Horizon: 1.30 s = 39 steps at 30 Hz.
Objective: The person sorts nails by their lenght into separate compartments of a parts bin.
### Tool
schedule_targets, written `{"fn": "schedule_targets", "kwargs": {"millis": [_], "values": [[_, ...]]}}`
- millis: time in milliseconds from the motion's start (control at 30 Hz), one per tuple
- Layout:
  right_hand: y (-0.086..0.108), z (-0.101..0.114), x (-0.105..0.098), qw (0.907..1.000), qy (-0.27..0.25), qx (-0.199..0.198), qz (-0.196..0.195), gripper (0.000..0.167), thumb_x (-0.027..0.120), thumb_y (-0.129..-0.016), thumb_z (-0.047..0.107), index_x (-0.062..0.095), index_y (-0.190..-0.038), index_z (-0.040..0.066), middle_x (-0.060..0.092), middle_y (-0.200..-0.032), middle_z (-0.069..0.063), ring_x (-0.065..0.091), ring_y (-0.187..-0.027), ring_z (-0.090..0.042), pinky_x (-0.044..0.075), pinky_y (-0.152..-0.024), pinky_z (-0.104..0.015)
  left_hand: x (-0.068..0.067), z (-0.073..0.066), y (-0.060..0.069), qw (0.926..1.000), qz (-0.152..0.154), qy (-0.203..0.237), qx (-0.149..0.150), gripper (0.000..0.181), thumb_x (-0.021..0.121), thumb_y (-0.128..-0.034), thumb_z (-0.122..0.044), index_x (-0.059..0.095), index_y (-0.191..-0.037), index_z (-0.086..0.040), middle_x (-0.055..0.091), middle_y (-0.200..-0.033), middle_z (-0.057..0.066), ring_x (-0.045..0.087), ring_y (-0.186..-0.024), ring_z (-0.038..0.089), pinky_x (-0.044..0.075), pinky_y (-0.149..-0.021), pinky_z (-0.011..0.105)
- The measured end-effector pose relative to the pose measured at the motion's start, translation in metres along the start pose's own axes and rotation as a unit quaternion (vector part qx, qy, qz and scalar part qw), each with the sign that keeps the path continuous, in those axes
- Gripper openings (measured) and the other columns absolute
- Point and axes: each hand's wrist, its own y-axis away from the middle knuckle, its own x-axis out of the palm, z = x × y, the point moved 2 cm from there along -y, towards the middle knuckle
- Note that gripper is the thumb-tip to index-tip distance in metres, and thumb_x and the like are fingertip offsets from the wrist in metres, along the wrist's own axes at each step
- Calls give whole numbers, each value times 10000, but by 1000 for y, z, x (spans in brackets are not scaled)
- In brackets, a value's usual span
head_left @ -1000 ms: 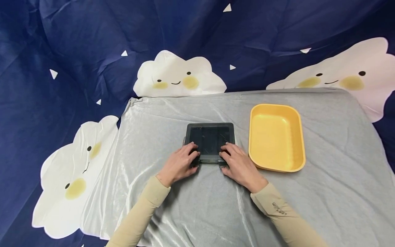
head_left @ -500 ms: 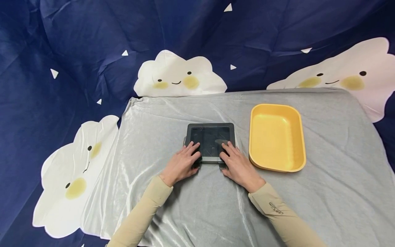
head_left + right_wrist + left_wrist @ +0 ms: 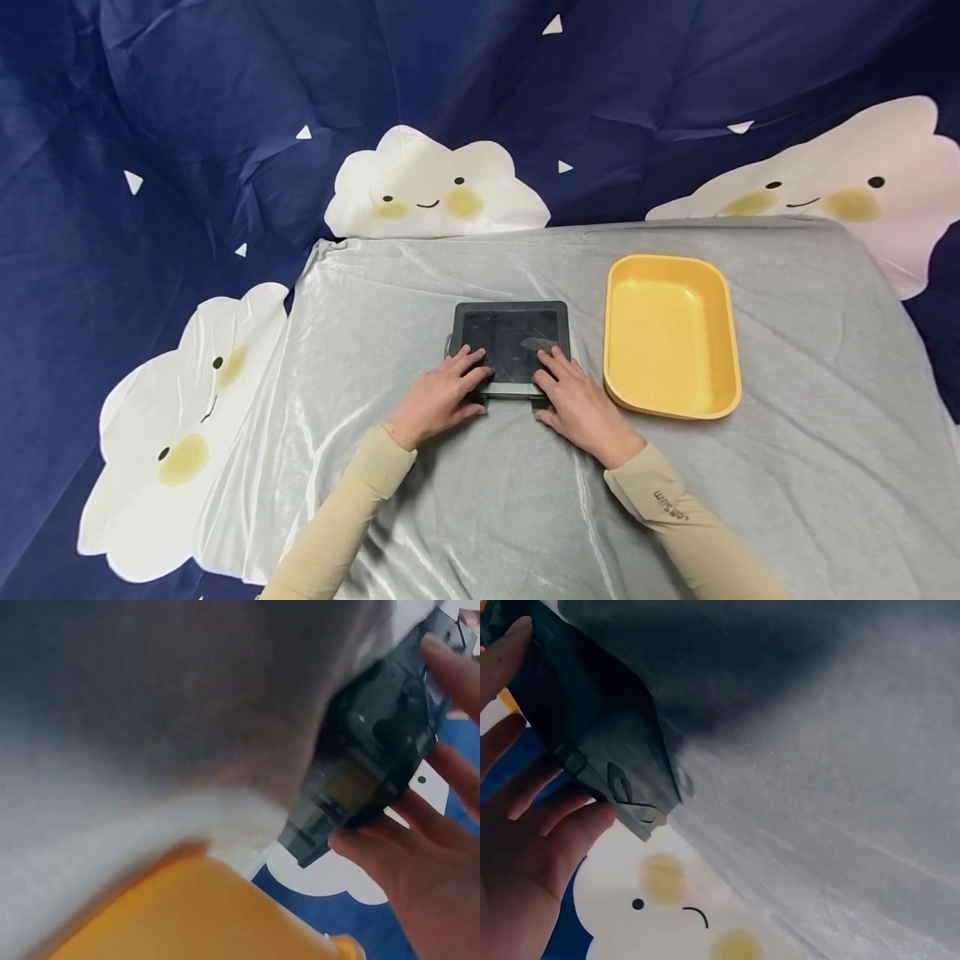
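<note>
A flat dark case (image 3: pixel 512 327) with a glossy, see-through-looking lid lies on the grey cloth, long side toward me. My left hand (image 3: pixel 435 402) holds its near left corner, fingers on the lid and thumb low at the front edge. Mirroring it, my right hand (image 3: pixel 588 408) grips the near right corner with the thumb beside a small clear clasp (image 3: pixel 537 404). In the left wrist view, the case (image 3: pixel 592 697) looks dark and angular, with a latch-like part near the fingertips. The right wrist view shows the case (image 3: pixel 367 742) between thumb and fingers; its contents cannot be made out.
A yellow plastic tray (image 3: pixel 667 333) stands just right of the case, close to my right hand. Grey velvety cloth (image 3: pixel 375 308) covers the table. Behind hangs a dark blue curtain (image 3: pixel 225 83) printed with white clouds.
Reflections on the lid have shifted, and a light strip now shows along its front edge. My fingers have moved slightly on the lid; the left thumb sits a little lower. The tray has not moved.
</note>
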Motion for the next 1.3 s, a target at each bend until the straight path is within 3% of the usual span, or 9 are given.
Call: {"fn": "schedule_targets", "kwargs": {"millis": [133,233,400,867,1300], "values": [[0,2,3,9998,164,95,-46,582,821,-768,254,596,-1255,30,491,-1415,-208,401,-1368,-391,384,-1069,-530,1,-3,-1,9997,51,-243,-43,649,728,-837,-431,529,-1395,-167,448,-1485,115,447,-1351,339,544,-866,434],[0,4,5,9994,252,153,-186,627,818,-769,241,575,-1306,26,507,-1403,-200,420,-1357,-381,386,-1065,-534,3,-5,-2,9989,56,-447,-118,646,725,-840,-427,532,-1396,-158,423,-1502,133,451,-1349,337,528,-908,434],[0,6,10,9981,396,215,-424,581,832,-749,222,615,-1250,22,530,-1375,-195,449,-1335,-377,399,-1051,-539,5,-8,-3,9975,-140,-684,-111,633,744,-830,-399,553,-1376,-144,469,-1463,159,490,-1314,351,496,-970,440],[-3,11,15,9946,785,199,-651,509,837,-735,201,639,-1171,29,578,-1312,-195,517,-1270,-374,454,-971,-559,10,-11,-3,9868,-442,-1534,256,574,733,-840,-396,594,-1322,-117,567,-1361,173,580,-1211,355,540,-882,450],[-2,16,14,9912,1021,403,-738,476,851,-716,159,639,-1119,23,595,-1263,-195,556,-1231,-350,490,-922,-552,12,-15,-6,9895,-379,-1377,202,551,735,-846,-362,595,-1317,-113,561,-1366,173,577,-1214,359,547,-862,471]]}}
